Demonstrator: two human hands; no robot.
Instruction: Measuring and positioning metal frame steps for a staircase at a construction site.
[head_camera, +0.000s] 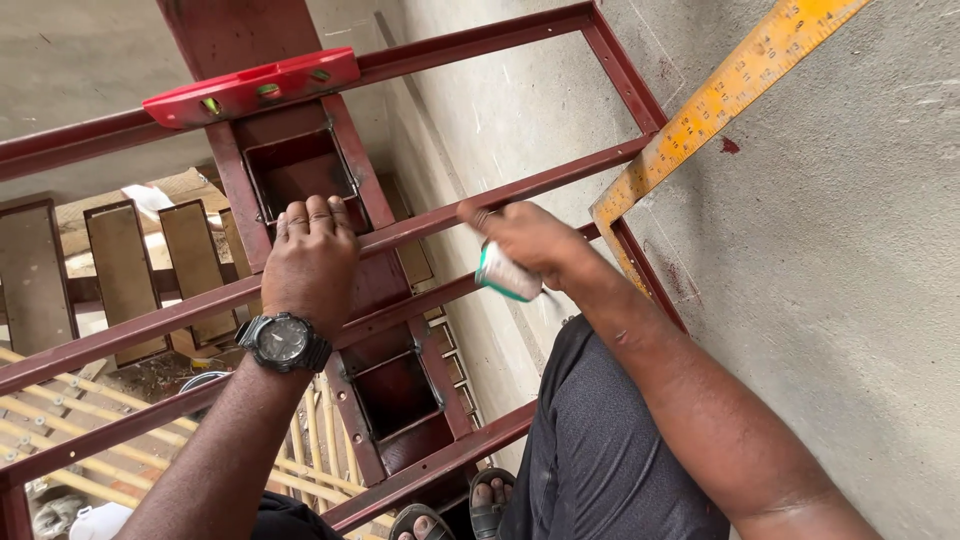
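Dark-red painted steel railing frame (520, 188) runs left to right. Left hand (310, 262) has fingers clamped over its middle bar; right hand (530, 240) has fingers closed on a white-and-green tape-measure case (505, 274) near the yellow steel rule (715, 100). Judgement: steady the bar and keep the red spirit level (250, 88) undisturbed.

My left grip (310, 262) rests on a painted metal railing (180, 315), dark red and smooth. The level (250, 87) is glossy plastic; the wall (850, 250) is rough, matt cement.
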